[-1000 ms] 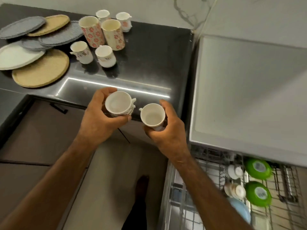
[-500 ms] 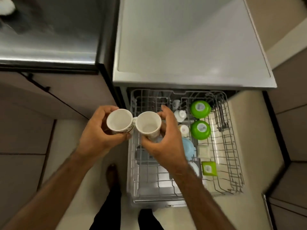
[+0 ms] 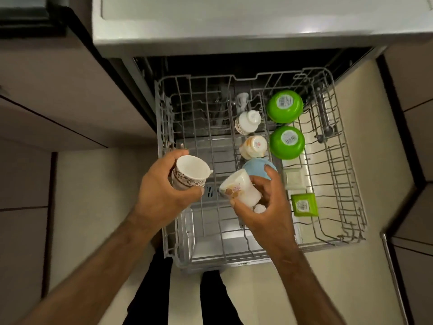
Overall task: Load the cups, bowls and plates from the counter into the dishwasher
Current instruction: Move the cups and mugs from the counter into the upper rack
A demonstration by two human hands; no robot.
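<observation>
My left hand point(image 3: 161, 195) grips a small white cup point(image 3: 190, 172) with a brown pattern, mouth facing up and to the right, over the left side of the pulled-out dishwasher rack point(image 3: 346, 207). My right hand point(image 3: 264, 207) grips a second white cup point(image 3: 239, 188) tipped onto its side, mouth turned to the left, above the rack's middle row. In that row two cups point(image 3: 248, 121) point(image 3: 254, 146) sit upside down, with a blue bowl point(image 3: 255, 168) partly hidden behind my right hand.
Two upturned green bowls point(image 3: 284, 106) point(image 3: 287, 142), a white square dish point(image 3: 294, 179) and a green square dish point(image 3: 304, 204) fill the rack's right-middle. The grey dishwasher top point(image 3: 234, 24) juts out above. Cabinet fronts flank both sides; my feet stand below the rack.
The view swung from the counter down to the open dishwasher rack. Both hands carried their cups over it, and the right hand tipped its cup from upright onto its side.
</observation>
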